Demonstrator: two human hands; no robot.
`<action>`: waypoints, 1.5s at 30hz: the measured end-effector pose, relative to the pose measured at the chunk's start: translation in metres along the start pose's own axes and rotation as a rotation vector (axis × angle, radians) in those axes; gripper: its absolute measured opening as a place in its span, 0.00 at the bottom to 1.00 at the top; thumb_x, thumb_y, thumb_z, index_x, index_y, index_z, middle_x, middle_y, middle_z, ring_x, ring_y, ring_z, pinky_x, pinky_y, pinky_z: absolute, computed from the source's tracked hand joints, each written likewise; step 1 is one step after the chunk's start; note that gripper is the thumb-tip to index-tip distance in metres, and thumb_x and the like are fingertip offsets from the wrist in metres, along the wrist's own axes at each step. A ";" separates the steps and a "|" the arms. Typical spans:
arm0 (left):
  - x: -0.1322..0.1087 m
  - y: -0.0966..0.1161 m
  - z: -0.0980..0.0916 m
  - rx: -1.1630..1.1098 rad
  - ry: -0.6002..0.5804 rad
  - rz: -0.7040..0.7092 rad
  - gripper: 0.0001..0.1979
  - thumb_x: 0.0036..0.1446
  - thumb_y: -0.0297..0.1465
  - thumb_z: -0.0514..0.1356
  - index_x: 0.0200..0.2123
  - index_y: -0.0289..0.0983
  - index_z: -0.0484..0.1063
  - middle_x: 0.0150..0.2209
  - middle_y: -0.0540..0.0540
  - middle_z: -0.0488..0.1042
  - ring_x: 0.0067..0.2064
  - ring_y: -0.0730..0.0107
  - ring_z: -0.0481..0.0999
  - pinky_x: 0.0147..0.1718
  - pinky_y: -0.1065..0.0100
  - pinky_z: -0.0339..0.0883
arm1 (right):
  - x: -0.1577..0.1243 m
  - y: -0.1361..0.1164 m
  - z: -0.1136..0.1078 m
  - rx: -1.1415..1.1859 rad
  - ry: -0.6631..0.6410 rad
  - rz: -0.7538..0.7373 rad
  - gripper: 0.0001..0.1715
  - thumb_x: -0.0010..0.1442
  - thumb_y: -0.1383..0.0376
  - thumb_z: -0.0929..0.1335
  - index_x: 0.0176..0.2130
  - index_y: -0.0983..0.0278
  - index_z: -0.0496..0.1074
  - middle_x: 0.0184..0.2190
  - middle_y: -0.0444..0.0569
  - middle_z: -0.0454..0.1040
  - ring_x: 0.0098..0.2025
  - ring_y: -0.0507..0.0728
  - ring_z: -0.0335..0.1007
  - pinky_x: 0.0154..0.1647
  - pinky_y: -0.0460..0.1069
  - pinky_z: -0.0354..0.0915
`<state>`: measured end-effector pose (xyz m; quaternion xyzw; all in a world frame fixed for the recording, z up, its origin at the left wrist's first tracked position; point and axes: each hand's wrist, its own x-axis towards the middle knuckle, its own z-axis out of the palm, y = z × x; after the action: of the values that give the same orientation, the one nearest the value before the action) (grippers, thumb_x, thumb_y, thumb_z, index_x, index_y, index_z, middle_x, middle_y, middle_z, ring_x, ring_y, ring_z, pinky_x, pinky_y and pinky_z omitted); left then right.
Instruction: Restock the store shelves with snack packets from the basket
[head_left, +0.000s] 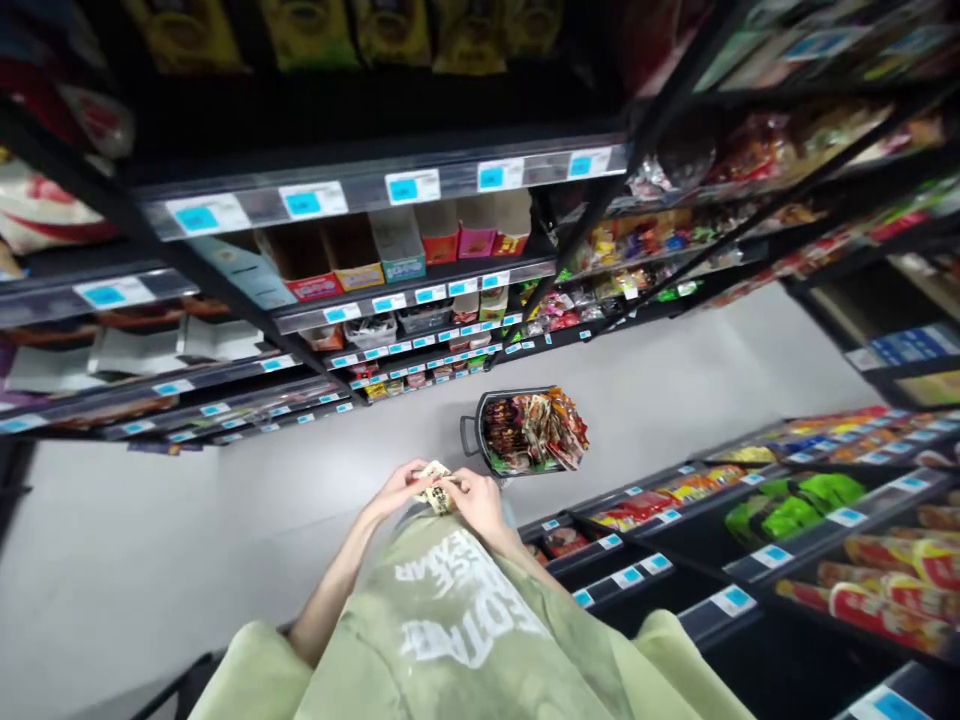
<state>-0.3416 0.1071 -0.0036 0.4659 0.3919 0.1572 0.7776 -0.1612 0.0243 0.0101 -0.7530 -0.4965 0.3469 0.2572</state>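
Both my hands meet in front of my green shirt, low in the middle of the view. My left hand and my right hand are closed together on a small pale packet with dark print. Just beyond them on the floor stands a dark shopping basket full of snack packets.
Store shelves with blue price tags run along the left and far side, stocked with boxes. More shelves with red, yellow and green packets are at my right. A pale grey floor aisle lies between them.
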 end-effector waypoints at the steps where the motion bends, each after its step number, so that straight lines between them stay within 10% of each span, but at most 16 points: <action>1: -0.011 -0.006 -0.004 -0.050 -0.011 0.007 0.23 0.48 0.43 0.70 0.44 0.35 0.75 0.38 0.44 0.79 0.37 0.65 0.77 0.37 0.70 0.68 | -0.002 -0.003 0.008 0.032 0.003 0.001 0.21 0.58 0.46 0.68 0.28 0.58 0.78 0.16 0.40 0.70 0.20 0.52 0.63 0.24 0.46 0.52; 10: -0.047 -0.053 -0.002 -0.015 -0.011 0.029 0.25 0.44 0.39 0.73 0.44 0.32 0.77 0.42 0.40 0.80 0.44 0.56 0.78 0.46 0.63 0.70 | -0.024 -0.026 0.051 0.681 0.059 0.270 0.26 0.49 0.44 0.73 0.30 0.64 0.74 0.17 0.43 0.72 0.14 0.50 0.58 0.12 0.45 0.52; 17: -0.040 -0.042 0.009 -0.267 0.142 -0.007 0.33 0.40 0.38 0.75 0.50 0.33 0.73 0.48 0.36 0.79 0.47 0.52 0.80 0.47 0.59 0.72 | -0.034 -0.018 0.050 0.688 0.252 0.142 0.32 0.52 0.51 0.74 0.50 0.62 0.67 0.19 0.34 0.66 0.22 0.51 0.65 0.26 0.45 0.64; 26: -0.038 -0.039 0.011 -0.263 0.289 0.069 0.38 0.38 0.35 0.76 0.53 0.37 0.68 0.51 0.37 0.78 0.51 0.53 0.78 0.51 0.57 0.71 | -0.052 0.003 0.065 0.722 0.087 0.117 0.23 0.53 0.47 0.73 0.39 0.62 0.75 0.36 0.51 0.80 0.36 0.59 0.77 0.36 0.51 0.72; 40: -0.058 -0.050 -0.022 -0.633 0.543 0.019 0.26 0.50 0.44 0.69 0.48 0.35 0.72 0.44 0.39 0.81 0.39 0.59 0.82 0.41 0.60 0.75 | -0.036 0.034 0.063 0.829 0.343 0.320 0.31 0.49 0.49 0.75 0.46 0.62 0.68 0.41 0.57 0.82 0.40 0.65 0.80 0.40 0.57 0.75; 45: -0.061 -0.054 -0.017 -0.783 0.442 0.005 0.23 0.50 0.40 0.70 0.46 0.35 0.73 0.43 0.39 0.81 0.39 0.58 0.82 0.41 0.60 0.76 | -0.036 0.024 0.063 0.823 0.121 0.271 0.29 0.50 0.49 0.76 0.46 0.62 0.71 0.39 0.54 0.82 0.38 0.64 0.80 0.40 0.56 0.75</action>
<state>-0.4005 0.0525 -0.0253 0.0929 0.4585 0.3911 0.7926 -0.2062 -0.0152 -0.0376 -0.6649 -0.1978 0.5019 0.5167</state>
